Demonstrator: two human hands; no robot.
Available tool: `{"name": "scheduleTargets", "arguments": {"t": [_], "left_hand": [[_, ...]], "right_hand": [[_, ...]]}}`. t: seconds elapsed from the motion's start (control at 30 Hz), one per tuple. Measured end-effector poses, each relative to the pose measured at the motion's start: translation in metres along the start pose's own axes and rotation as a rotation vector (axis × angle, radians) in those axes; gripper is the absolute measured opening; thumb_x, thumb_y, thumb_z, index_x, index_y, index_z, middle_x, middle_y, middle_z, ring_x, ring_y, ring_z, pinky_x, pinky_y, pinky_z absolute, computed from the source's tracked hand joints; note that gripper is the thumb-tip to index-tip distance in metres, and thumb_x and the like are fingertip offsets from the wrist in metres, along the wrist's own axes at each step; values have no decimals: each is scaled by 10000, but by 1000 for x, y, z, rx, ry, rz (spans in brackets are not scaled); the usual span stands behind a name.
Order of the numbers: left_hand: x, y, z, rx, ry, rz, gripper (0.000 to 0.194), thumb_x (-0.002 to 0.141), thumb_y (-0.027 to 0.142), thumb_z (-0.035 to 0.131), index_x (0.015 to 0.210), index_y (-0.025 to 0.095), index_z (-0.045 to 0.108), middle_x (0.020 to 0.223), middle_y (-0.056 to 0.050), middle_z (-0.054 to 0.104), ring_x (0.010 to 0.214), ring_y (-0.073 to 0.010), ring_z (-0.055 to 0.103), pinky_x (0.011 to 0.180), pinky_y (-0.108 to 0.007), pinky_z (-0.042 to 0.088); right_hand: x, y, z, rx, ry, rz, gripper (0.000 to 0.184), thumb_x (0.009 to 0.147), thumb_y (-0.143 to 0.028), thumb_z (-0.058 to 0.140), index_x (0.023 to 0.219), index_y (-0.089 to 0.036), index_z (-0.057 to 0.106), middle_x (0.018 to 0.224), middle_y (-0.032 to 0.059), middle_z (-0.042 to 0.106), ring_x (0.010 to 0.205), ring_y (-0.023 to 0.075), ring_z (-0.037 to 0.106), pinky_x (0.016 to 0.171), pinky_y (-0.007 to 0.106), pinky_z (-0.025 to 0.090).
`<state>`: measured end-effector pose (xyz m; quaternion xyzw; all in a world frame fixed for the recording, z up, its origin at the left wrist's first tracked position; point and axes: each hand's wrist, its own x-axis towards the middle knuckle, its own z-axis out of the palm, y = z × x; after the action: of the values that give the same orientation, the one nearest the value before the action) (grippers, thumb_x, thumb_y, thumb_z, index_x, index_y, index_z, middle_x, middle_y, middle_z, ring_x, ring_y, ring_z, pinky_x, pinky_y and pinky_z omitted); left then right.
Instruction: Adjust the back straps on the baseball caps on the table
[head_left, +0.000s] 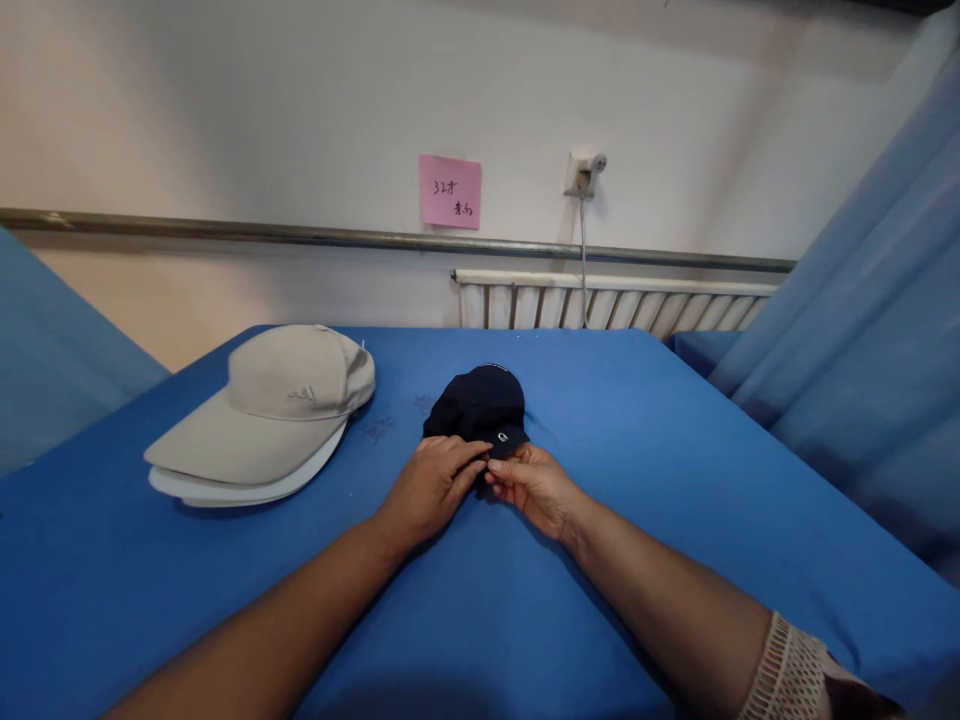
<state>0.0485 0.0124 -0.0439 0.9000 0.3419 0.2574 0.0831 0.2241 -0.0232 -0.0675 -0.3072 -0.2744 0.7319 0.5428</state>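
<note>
A dark navy cap (476, 400) rests on the blue-covered table, its rounded side facing away from me. On its near edge is a small pale mark or buckle, too small to make out. My left hand (433, 482) lies over the cap's near left edge, fingers closed on it. From the right, my right hand (538, 488) pinches the same near edge between thumb and fingers. The fingertips of both hands almost meet there and hide part of the edge.
Left of my hands stands a stack of caps, a beige one (289, 375) on top of paler brims (247, 492). Behind the blue table (637, 420) are a radiator (540, 305), a metal rail (330, 237), a pink note (450, 192) and a plugged socket (581, 175). Blue curtains (862, 250) hang at both sides.
</note>
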Motion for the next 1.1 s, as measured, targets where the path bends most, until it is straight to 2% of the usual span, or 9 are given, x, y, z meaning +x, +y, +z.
{"name": "scheduleTargets", "arguments": {"t": [0.27,0.53,0.77,0.87,1.0,1.1], "left_hand": [[2,7,-4,-87,52,-59,129,913,275,555,975,210,648,913,-18,718,863,-193,634,835,-354,444],[1,9,-3,-84,69,-75,150,890,282,577,1001,207,644,873,-17,710,827,-194,630,808,-360,454],[-1,10,-5,-55,158,-137,185,860,325,600,996,204,633,878,-37,713,869,-226,641,859,-425,462],[0,7,-9,-138,225,-212,185,862,324,580,997,209,635,917,-46,725,904,-229,658,871,-421,484],[2,0,-15,-331,330,-369,193,879,327,541,1009,209,622,877,-37,732,847,-200,680,777,-356,540],[1,-2,-14,-406,310,-423,174,884,325,536,978,203,616,849,-25,732,767,-176,683,710,-317,548]], "right_hand": [[3,3,-4,-5,28,33,320,599,-234,896,807,-139,673,759,3,680,676,94,613,649,235,450],[2,5,-1,-81,96,-6,357,585,-304,902,751,-152,625,697,1,661,633,106,592,629,258,449],[0,1,1,-33,76,0,314,600,-288,893,733,-142,650,690,-3,652,632,93,580,619,238,429],[1,-2,-1,9,95,23,291,616,-284,885,742,-143,664,720,-2,659,626,84,575,619,234,431],[3,-3,-5,38,98,39,282,628,-287,881,767,-151,677,759,10,676,664,90,594,635,229,447],[3,-4,-7,31,99,35,292,623,-294,886,773,-154,678,771,15,680,677,96,597,634,227,455]]}}
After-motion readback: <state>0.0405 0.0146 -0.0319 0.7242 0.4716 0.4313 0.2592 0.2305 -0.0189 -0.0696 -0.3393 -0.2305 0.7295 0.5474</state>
